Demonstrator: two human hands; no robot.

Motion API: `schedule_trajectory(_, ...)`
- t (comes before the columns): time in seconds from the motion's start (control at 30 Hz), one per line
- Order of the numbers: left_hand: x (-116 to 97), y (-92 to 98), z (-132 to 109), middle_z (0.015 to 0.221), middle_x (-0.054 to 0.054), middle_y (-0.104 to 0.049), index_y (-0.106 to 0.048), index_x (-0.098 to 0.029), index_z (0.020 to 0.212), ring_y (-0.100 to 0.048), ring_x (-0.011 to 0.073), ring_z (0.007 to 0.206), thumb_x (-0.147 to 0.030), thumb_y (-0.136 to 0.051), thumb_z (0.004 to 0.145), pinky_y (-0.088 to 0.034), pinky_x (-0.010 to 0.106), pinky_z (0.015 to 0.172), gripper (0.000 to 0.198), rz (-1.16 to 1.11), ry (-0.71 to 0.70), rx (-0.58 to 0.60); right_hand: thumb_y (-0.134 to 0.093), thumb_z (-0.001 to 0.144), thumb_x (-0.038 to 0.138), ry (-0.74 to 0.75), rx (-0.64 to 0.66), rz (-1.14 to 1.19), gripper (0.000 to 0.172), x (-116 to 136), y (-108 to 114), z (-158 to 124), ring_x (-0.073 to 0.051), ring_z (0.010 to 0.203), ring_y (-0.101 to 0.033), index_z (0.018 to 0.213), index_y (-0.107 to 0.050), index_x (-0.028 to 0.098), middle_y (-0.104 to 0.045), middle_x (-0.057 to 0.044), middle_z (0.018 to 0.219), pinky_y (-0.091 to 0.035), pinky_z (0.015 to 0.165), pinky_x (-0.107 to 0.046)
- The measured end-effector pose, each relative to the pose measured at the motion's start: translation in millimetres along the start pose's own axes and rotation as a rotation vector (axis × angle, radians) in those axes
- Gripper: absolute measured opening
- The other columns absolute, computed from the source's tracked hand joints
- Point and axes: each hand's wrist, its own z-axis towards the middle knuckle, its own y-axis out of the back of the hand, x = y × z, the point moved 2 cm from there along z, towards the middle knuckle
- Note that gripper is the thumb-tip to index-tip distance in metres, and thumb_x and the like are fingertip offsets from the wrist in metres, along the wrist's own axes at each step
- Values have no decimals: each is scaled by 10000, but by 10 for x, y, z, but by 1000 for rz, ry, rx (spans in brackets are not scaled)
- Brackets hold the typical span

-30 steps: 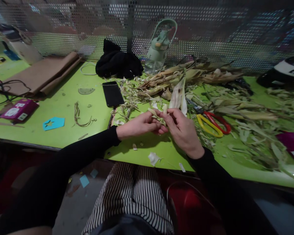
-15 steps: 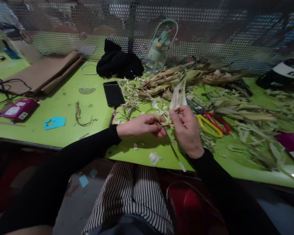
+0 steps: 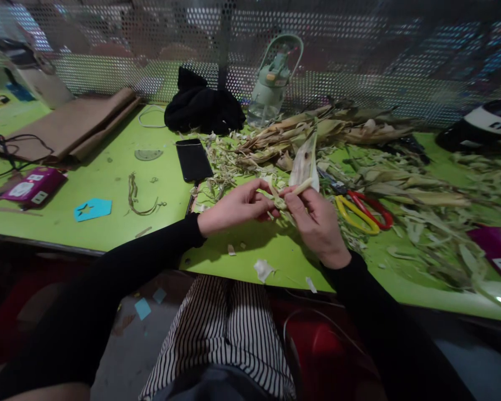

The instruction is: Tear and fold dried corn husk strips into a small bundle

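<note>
Both hands meet over the green table [image 3: 108, 184], working a pale dried corn husk strip [image 3: 304, 164]. My left hand [image 3: 234, 209] pinches the folded lower end of the strip. My right hand [image 3: 315, 220] grips the same strip beside it, thumb on top, and the wide leaf stands up above its fingers. Small husk scraps lie under and around both hands.
A heap of dried husks [image 3: 338, 131] covers the table's right half. Scissors with red and yellow handles [image 3: 361, 211] lie just right of my right hand. A black phone [image 3: 192, 160], black cloth [image 3: 202, 108], pale green bottle [image 3: 271, 83], brown folded paper [image 3: 73, 125] and magenta box [image 3: 31, 186] lie around.
Both hands have shifted slightly away from me and closed in together on the strip. The upright leaf has stayed nearly in place.
</note>
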Motion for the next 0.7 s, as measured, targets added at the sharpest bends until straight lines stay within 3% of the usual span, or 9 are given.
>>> schedule_trajectory(0.13, -4, -22, -21, 761, -9, -687, -440, -162, 1094, -643, 89, 670, -181, -577, 946, -469, 242, 662, 203, 48, 20, -9, -586, 898, 662, -39, 154, 106, 453, -20, -4, 30, -184, 694, -621, 824, -673, 223, -703, -53, 819, -477, 601, -310)
schedule_trajectory(0.23, -15, -27, -26, 700, -40, -641, -414, -160, 1139, -615, 91, 623, -166, -571, 943, -453, 244, 632, 251, 84, 19, -36, -661, 866, 620, -45, 203, 132, 412, -26, -23, 34, -169, 694, -638, 859, -706, 210, -729, -63, 903, -499, 593, -294)
schedule_trajectory(0.37, -38, -26, -16, 657, -58, -597, -428, -158, 1103, -576, 74, 583, -106, -525, 944, -455, 233, 619, 192, 107, -9, -17, -741, 824, 543, -51, 163, 160, 348, -24, -43, 19, -164, 687, -648, 930, -701, 214, -738, -60, 943, -534, 611, -301)
schedule_trajectory(0.53, -71, 22, -30, 799, 15, -698, -436, -165, 1117, -663, 95, 691, -167, -541, 958, -511, 265, 719, 191, 29, 2, 94, -737, 835, 486, -130, 99, 234, 287, -6, -28, 0, -147, 588, -614, 900, -648, 221, -669, -6, 702, -525, 559, -288)
schedule_trajectory(0.7, -110, 74, -60, 866, 46, -716, -482, -169, 1136, -673, 113, 762, -239, -590, 949, -500, 276, 751, 226, 64, -25, 147, -758, 803, 442, -106, -1, 190, 252, -33, 24, 15, -123, 531, -522, 874, -655, 223, -571, 31, 634, -443, 491, -268)
